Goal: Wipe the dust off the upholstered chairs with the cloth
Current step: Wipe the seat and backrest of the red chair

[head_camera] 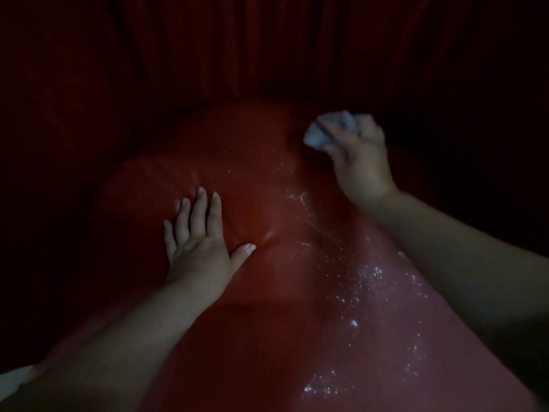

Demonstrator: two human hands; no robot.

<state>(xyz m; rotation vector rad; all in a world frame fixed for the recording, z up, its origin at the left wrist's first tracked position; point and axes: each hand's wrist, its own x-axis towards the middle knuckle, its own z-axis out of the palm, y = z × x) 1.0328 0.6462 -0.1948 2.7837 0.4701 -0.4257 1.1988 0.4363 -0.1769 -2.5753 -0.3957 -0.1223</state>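
Head view, very dim, mostly red. Red upholstered chair seat [267, 179] fills the middle of the frame, running from the bottom edge up to a dark red backrest [267, 49] with faint vertical folds or ribs. Left hand [199, 242] lies palm-down and flat on the seat, fingers straight and slightly spread, thumb out to the side, grasping nothing; the cushion dents and creases just beside the thumb, so it is pressing in. Right hand [359, 162] is further back and to the right, near where the seat meets the backrest, fingers curled round a crumpled pale cloth [326, 129]. The cloth sticks out past the fingers toward the left and up; it's blurred, and I cannot tell whether it touches the upholstery or sits just above it. White dust specks [365, 281] are scattered over the right part of the seat, thickest under and beside the right forearm and down toward the bottom edge, thinning out toward the cloth, with a few smeared streaks [297, 197] between the two hands. Left half of the seat around the flat hand looks clean red. Small pale patch [15, 379] at the bottom left corner, can't identify it.
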